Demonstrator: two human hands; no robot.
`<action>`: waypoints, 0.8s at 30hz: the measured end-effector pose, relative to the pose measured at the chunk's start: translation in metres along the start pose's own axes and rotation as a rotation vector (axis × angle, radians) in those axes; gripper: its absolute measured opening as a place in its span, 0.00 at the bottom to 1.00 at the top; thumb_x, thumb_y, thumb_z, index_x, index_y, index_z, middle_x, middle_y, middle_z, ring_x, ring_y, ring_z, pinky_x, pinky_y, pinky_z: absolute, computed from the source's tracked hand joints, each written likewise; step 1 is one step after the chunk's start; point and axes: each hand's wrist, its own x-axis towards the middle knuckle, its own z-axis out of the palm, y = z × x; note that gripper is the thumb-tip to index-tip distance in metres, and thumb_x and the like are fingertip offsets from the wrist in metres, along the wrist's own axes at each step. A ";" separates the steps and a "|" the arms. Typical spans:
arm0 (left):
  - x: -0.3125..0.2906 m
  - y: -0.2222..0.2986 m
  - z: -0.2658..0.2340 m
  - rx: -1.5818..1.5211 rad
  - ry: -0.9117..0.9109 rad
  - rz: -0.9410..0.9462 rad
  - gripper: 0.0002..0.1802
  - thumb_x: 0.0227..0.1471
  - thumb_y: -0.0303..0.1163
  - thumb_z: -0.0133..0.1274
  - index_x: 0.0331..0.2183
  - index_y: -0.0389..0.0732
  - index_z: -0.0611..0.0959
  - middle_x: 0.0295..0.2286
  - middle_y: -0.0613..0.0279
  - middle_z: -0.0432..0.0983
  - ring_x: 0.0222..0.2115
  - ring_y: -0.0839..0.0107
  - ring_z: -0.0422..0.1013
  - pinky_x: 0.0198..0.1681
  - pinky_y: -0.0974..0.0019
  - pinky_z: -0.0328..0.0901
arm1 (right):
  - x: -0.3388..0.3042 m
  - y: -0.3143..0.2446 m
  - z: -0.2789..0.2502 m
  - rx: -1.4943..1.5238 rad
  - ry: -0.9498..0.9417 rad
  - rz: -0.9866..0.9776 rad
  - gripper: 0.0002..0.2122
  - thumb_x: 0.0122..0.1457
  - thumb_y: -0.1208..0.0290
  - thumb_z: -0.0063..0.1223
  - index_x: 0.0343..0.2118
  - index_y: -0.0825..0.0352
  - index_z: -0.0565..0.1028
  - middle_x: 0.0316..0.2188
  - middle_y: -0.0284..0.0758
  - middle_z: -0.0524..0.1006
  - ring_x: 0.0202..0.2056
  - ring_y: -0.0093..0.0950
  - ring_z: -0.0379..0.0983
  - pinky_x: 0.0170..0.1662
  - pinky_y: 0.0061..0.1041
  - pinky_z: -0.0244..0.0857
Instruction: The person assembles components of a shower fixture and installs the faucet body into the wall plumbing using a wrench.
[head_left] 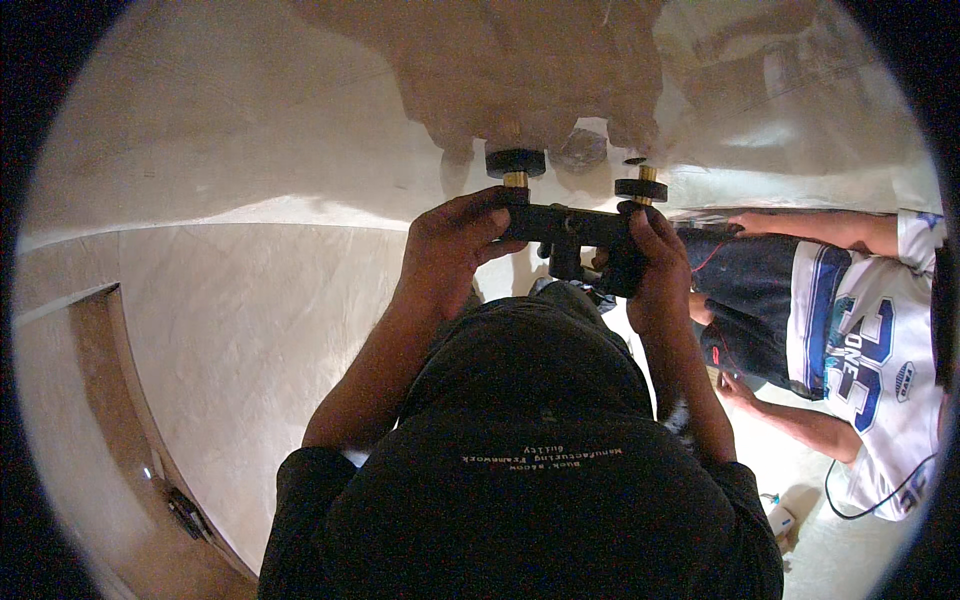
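Black mixer tap [580,228], bar-shaped, sits at the far middle, held between two hands near the beige wall [250,120]. The left hand [455,240] pinches its left end between thumb and fingers; the right hand [658,262] grips its right end, thumb on top. Brass connectors [516,181] carry round black flanges [515,162]. Right, a co-worker [870,340] wears a white jersey.

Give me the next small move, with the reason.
Probably ease the right brass stub toward the dark hole: in this view its tip appears just below and right of it, while the right hand grips the black fixture.
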 end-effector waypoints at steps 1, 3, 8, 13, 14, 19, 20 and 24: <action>-0.001 0.003 0.000 0.001 -0.004 0.000 0.24 0.56 0.28 0.59 0.51 0.23 0.76 0.46 0.44 0.78 0.45 0.53 0.78 0.49 0.52 0.77 | 0.000 0.000 0.002 -0.003 0.015 -0.001 0.16 0.67 0.62 0.52 0.49 0.70 0.71 0.30 0.38 0.78 0.25 0.28 0.76 0.29 0.26 0.72; -0.005 0.009 0.001 0.024 0.002 0.004 0.24 0.56 0.28 0.59 0.50 0.23 0.76 0.46 0.44 0.78 0.45 0.53 0.78 0.49 0.53 0.77 | 0.000 0.000 0.004 -0.006 0.031 -0.007 0.16 0.67 0.60 0.52 0.50 0.68 0.72 0.28 0.37 0.78 0.23 0.26 0.75 0.26 0.26 0.70; -0.006 0.017 0.001 0.051 0.010 -0.014 0.24 0.57 0.29 0.58 0.50 0.23 0.76 0.45 0.44 0.78 0.44 0.54 0.78 0.47 0.55 0.78 | 0.001 -0.006 0.004 -0.043 -0.028 0.065 0.19 0.67 0.57 0.51 0.50 0.69 0.72 0.27 0.36 0.78 0.23 0.27 0.76 0.26 0.25 0.70; 0.004 0.024 0.005 0.076 0.002 -0.053 0.23 0.57 0.29 0.58 0.50 0.23 0.76 0.45 0.45 0.79 0.43 0.53 0.78 0.47 0.54 0.79 | 0.005 -0.013 0.007 -0.030 -0.012 0.085 0.18 0.68 0.57 0.50 0.49 0.69 0.72 0.27 0.36 0.78 0.23 0.27 0.76 0.26 0.25 0.69; 0.005 0.026 0.006 0.075 -0.008 -0.049 0.22 0.58 0.29 0.57 0.49 0.24 0.76 0.45 0.45 0.79 0.44 0.53 0.78 0.47 0.54 0.79 | 0.008 -0.011 0.005 -0.026 -0.035 0.086 0.18 0.68 0.57 0.50 0.50 0.69 0.72 0.27 0.36 0.78 0.23 0.27 0.76 0.26 0.25 0.69; 0.014 0.030 0.001 0.015 -0.006 -0.081 0.19 0.60 0.29 0.54 0.48 0.25 0.77 0.44 0.44 0.78 0.44 0.52 0.78 0.47 0.54 0.78 | 0.014 -0.003 0.000 -0.025 -0.055 0.052 0.18 0.68 0.58 0.50 0.50 0.70 0.72 0.29 0.37 0.78 0.23 0.27 0.75 0.27 0.25 0.70; 0.018 0.031 -0.002 -0.030 -0.051 -0.114 0.18 0.61 0.30 0.53 0.48 0.25 0.77 0.44 0.44 0.78 0.44 0.53 0.78 0.47 0.54 0.79 | 0.014 -0.002 0.000 -0.009 -0.072 0.042 0.18 0.68 0.58 0.50 0.50 0.70 0.72 0.29 0.37 0.78 0.22 0.26 0.75 0.27 0.25 0.71; 0.029 0.027 -0.011 0.671 -0.252 0.099 0.17 0.63 0.29 0.52 0.47 0.25 0.78 0.43 0.44 0.78 0.43 0.57 0.77 0.46 0.55 0.79 | 0.013 -0.006 0.003 -0.050 -0.026 0.031 0.17 0.69 0.60 0.48 0.49 0.71 0.70 0.28 0.38 0.77 0.24 0.29 0.77 0.29 0.29 0.75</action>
